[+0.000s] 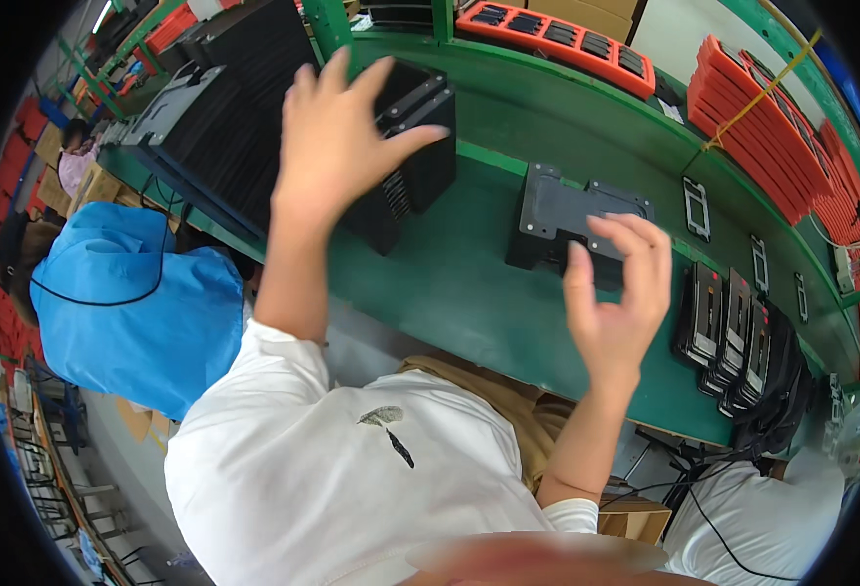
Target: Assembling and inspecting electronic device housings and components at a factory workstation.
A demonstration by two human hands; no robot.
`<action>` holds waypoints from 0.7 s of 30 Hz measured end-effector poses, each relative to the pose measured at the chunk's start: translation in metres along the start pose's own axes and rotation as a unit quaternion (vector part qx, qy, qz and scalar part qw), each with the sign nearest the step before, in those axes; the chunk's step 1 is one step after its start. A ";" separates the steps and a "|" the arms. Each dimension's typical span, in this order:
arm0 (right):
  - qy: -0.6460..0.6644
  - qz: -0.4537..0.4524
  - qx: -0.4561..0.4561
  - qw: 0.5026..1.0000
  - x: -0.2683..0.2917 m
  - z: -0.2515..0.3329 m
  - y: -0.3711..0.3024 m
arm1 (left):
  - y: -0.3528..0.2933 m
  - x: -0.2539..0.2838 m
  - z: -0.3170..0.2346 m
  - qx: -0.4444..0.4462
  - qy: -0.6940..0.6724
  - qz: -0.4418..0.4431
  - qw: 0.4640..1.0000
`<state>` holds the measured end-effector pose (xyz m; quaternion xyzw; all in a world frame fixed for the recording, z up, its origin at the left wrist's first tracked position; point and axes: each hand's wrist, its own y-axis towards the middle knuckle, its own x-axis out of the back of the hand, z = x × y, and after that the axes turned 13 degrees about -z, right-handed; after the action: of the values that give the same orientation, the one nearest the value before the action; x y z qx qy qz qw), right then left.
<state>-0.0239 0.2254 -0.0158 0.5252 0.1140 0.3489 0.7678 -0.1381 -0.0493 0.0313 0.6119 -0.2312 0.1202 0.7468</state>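
My left hand (332,146) is raised at the upper left with its fingers spread wide. It holds nothing. Behind and beside it stands a stack of black plates with silver screws (432,146); whether any fingertip touches it I cannot tell. My right hand (620,313) is at the near right side of a black block-shaped fixture (555,210) with small round metal dots on its top. The thumb and fingers of that hand are curved and apart, with nothing visible between them. They overlap the block's near edge, so contact is unclear.
The green table (430,303) holds a long row of black plates (220,142) at left and stacked dark flat parts (723,327) at right. Red trays (557,44) line the back shelf; more red trays (757,127) are piled right. A person in blue (142,303) sits at left.
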 end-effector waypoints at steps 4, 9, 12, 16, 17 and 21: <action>-0.009 0.020 -0.044 0.999 0.007 -0.020 0.010 | -0.007 -0.004 0.042 0.116 -0.119 0.182 0.969; -0.019 0.052 -0.055 0.997 0.004 -0.021 0.012 | -0.003 0.009 0.037 0.192 -0.153 0.209 0.947; -0.012 0.063 -0.068 0.996 0.003 -0.025 0.010 | -0.003 0.009 0.039 0.218 -0.187 0.201 0.937; -0.005 0.070 -0.074 0.995 0.001 -0.027 0.005 | -0.008 0.003 0.040 0.248 -0.202 0.185 0.929; -0.003 0.072 -0.074 0.995 0.000 -0.027 0.004 | -0.008 -0.004 0.041 0.216 -0.185 0.158 0.946; 0.007 0.082 -0.072 0.994 -0.007 -0.022 0.000 | 0.007 -0.022 0.035 0.160 -0.134 0.141 0.968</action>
<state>-0.0414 0.2371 -0.0264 0.4735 0.0499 0.4218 0.7716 -0.1675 -0.0795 0.0314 0.6952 -0.3913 0.1766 0.5765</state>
